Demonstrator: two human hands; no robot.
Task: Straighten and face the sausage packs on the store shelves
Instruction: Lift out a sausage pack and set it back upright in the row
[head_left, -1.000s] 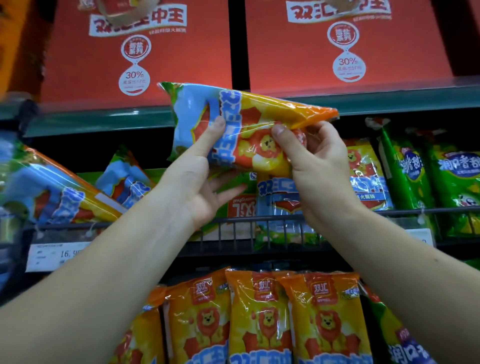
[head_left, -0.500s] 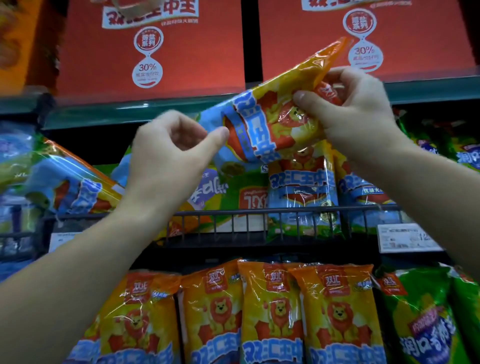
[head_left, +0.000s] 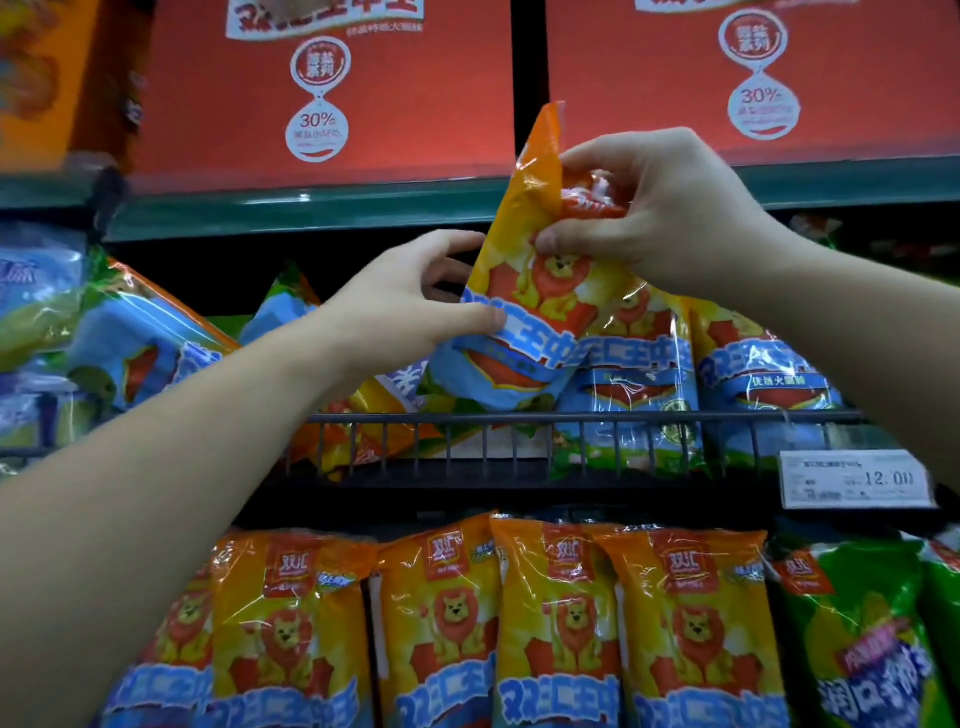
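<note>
An orange and blue sausage pack with a lion (head_left: 524, 291) stands nearly upright above the middle shelf's wire rail (head_left: 519, 418). My right hand (head_left: 654, 208) grips its orange top end. My left hand (head_left: 410, 312) pinches its left edge at the blue band, thumb on the front. Its bottom end sits among the packs behind the rail. Two matching packs (head_left: 639, 374) stand upright to its right. To the left, several packs (head_left: 145, 338) lie tilted and fallen over.
The shelf below holds a neat row of upright orange lion packs (head_left: 561, 623), with green packs (head_left: 857, 639) at the right. Red cartons (head_left: 322, 93) fill the top shelf above a green shelf edge (head_left: 311, 208). A price tag (head_left: 857, 478) hangs at the right of the rail.
The pack was lying sideways in both hands; it has been turned orange end up and lowered toward the shelf. My left hand shifted from the pack's face to its left edge.
</note>
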